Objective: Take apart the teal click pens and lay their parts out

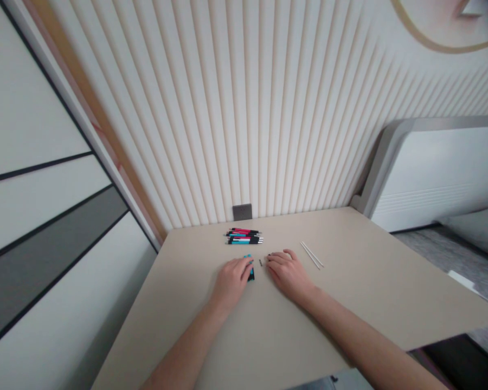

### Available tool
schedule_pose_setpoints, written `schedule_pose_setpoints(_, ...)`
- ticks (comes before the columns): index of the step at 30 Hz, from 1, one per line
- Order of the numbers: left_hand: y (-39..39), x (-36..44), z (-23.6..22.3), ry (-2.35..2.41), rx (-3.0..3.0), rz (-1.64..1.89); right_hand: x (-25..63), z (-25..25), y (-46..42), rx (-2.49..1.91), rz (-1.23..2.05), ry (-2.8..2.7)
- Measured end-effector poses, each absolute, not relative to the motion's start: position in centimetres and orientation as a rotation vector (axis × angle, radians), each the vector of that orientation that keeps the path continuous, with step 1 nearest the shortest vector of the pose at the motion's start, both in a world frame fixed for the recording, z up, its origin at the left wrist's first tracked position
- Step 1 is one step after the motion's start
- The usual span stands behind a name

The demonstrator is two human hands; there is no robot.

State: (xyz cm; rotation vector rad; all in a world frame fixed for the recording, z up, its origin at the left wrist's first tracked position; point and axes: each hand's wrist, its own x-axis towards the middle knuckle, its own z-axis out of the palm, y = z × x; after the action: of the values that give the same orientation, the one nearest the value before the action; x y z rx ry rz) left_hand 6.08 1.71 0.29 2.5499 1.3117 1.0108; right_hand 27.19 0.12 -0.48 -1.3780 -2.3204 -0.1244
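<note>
My left hand (231, 277) rests on the table with its fingers closed over blue and black pen parts (251, 275). A bit of blue shows past the fingertips, and the rest is partly covered. A small metallic piece (261, 262) lies on the tabletop between my two hands. On the other side of it, my right hand (288, 272) lies palm down, fingers stretched out and somewhat apart. Something small and dark shows at its fingertips, too small to name. Beyond my hands, several pens (244, 237) in red, blue and black lie side by side.
Thin white sticks (312, 255) lie right of my right hand on the beige table (374, 281). A dark wall socket (242, 212) sits on the ribbed wall behind. A bed headboard (435, 173) stands to the right, a white and grey cabinet (44, 244) to the left.
</note>
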Motion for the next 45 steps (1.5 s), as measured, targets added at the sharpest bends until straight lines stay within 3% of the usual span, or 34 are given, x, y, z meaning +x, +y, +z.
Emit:
schedule_pose_setpoints(17,1.9,6.3,0.0,1.019,2.667,0.929,25.3,0.5,-1.1,-1.12,-0.008,-2.134)
schedule_pose_setpoints(27,2.3,4.9,1.1,1.149,2.737,0.967,26.0,0.3,-0.2,-1.387,-0.181,-2.103)
schedule_pose_setpoints(37,2.4,2.8,3.1,0.97,2.955,0.5,25.4,0.3,1.1,-1.66,-0.343,-2.159)
schedule_pose_setpoints(45,2.2,3.5,2.0,0.888,2.974,0.473,25.0,0.0,0.8,-1.658,-0.331,-2.236)
